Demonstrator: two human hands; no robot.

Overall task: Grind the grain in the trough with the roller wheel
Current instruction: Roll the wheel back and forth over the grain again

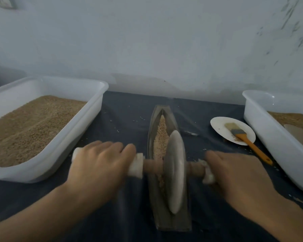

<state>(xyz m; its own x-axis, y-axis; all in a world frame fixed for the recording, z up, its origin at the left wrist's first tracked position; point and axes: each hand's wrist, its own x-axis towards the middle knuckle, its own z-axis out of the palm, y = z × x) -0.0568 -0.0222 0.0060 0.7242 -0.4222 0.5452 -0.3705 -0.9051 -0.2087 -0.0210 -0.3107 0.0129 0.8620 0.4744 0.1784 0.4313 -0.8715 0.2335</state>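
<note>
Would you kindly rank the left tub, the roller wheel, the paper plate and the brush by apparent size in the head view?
1. left tub
2. roller wheel, though it sits nearer the camera
3. paper plate
4. brush

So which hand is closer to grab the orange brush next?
The right hand: the orange-handled brush lies on the white round plate on that side; the left hand would cross the grey roller wheel.

Trough [164, 119] lies on the worktop [129, 110] between left hand [98, 165] and right hand [238, 177], grain [162, 133] in it, roller wheel [175, 170] standing in its near half. Left tub [94, 105] sits left of the left hand. Plate [219, 124] carrying a brush [243, 135] lies beyond the right hand, right tub [262, 123] further right.
</note>
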